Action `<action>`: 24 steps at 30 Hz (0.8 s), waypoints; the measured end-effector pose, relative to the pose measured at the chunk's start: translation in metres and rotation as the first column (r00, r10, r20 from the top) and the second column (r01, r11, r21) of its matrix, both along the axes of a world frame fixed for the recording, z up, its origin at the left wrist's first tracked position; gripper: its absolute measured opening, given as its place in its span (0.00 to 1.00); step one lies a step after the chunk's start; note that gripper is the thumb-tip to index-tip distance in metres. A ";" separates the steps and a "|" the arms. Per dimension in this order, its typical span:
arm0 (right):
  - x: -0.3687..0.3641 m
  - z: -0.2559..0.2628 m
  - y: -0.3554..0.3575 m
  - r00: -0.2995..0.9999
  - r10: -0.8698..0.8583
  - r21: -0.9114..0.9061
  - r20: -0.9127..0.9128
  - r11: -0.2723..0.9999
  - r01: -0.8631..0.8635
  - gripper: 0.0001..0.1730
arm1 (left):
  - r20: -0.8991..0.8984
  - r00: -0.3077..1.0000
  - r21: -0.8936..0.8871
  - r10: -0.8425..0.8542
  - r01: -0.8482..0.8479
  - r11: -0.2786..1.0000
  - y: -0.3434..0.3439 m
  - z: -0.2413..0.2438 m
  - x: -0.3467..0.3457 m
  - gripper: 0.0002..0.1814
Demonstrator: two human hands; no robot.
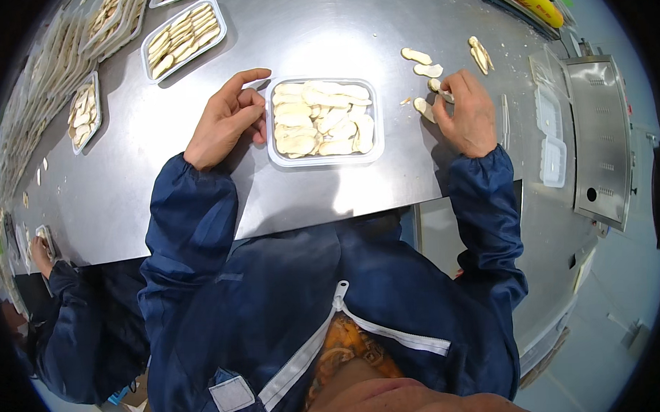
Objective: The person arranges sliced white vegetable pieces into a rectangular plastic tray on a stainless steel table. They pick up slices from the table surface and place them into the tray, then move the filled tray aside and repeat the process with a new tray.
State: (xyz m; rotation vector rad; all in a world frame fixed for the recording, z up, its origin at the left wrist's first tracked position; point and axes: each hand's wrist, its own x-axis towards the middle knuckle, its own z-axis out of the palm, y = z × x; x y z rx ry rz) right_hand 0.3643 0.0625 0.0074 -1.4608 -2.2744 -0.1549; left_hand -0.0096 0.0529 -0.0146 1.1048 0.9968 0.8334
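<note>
A clear plastic tray filled with pale slices, which look like sliced mushroom, lies on the steel table in front of me. My left hand is at the tray's left edge, fingers curled and nothing seen in it; whether a fingertip touches the rim is hard to tell. To the right of the tray, my right hand pinches a pale slice between thumb and fingers, just above the tabletop. Loose slices lie around those fingertips, and a few more lie farther right.
Filled trays stand at the upper left, beside long stacks of trays. At the far left a co-worker's hand is at a small tray. White tweezers, empty trays and a steel appliance are at right.
</note>
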 end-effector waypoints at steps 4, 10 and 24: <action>0.020 0.001 0.007 0.997 -0.073 -0.045 -0.023 0.996 0.071 0.09 | -0.026 1.000 0.006 0.007 -0.007 1.000 -0.002 0.000 0.001 0.26; 0.030 -0.006 0.006 0.997 -0.075 -0.187 0.010 0.980 0.075 0.09 | -0.061 0.998 0.010 0.004 -0.003 1.000 -0.002 0.002 0.000 0.26; -0.050 0.018 -0.009 0.942 0.324 0.037 0.092 0.944 -0.328 0.11 | -0.030 1.000 0.021 0.007 -0.006 1.000 -0.001 -0.002 -0.001 0.24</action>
